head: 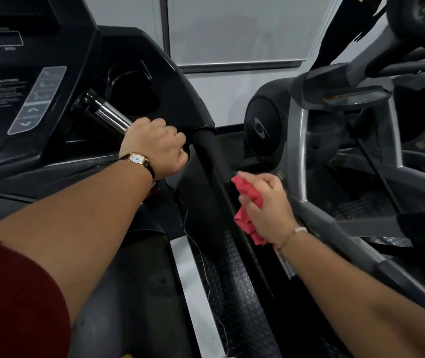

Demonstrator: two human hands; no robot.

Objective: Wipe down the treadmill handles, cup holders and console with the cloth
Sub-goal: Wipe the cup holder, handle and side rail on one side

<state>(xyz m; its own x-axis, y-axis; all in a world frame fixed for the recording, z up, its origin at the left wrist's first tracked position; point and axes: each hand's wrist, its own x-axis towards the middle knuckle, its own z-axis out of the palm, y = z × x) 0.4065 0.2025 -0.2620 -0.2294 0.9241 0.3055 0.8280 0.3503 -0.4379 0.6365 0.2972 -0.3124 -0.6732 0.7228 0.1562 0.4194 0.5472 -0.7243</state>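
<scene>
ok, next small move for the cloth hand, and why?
Probably press the red cloth leftward onto the black side handrail. The right hand holds it bunched just beside that rail, apparently not touching, while the left hand grips the chrome handle.

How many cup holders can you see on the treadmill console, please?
1: the cup holder sits right of the console, above the chrome handle the left hand grips. Another may lie out of frame.

Grey exercise machine [299,151] at right, round dark housing [263,125] on its front, pale framed wall panel [237,29] behind, white wall [219,99] beneath it
</scene>
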